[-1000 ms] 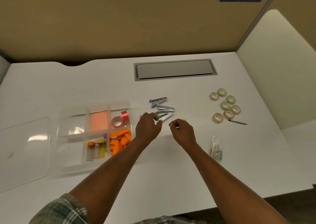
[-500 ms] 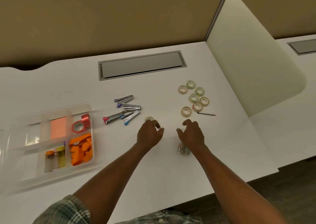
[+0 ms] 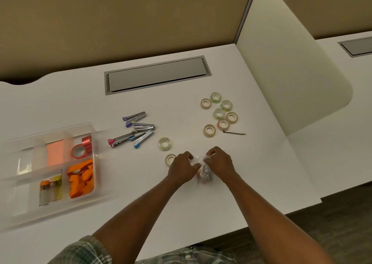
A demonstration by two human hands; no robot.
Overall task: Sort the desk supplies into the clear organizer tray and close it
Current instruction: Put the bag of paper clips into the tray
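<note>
Small clear bag (image 3: 203,173) of tiny mixed bits on the worktop (image 3: 201,207), pinched at its top by left hand (image 3: 182,168) and right hand (image 3: 220,162). Two clear tape rolls (image 3: 165,143) just left. Staplers (image 3: 133,129) beyond. Clear organizer tray (image 3: 88,191) far left, open, partly filled.

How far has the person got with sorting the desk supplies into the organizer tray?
Partly done. The clear organizer tray already holds pink sticky notes, red tape rolls and orange pieces. Both the left hand and right hand grip a small clear bag. The staplers, clear tape rolls and pencil lie unsorted on the desk; no lid is on the tray.
</note>
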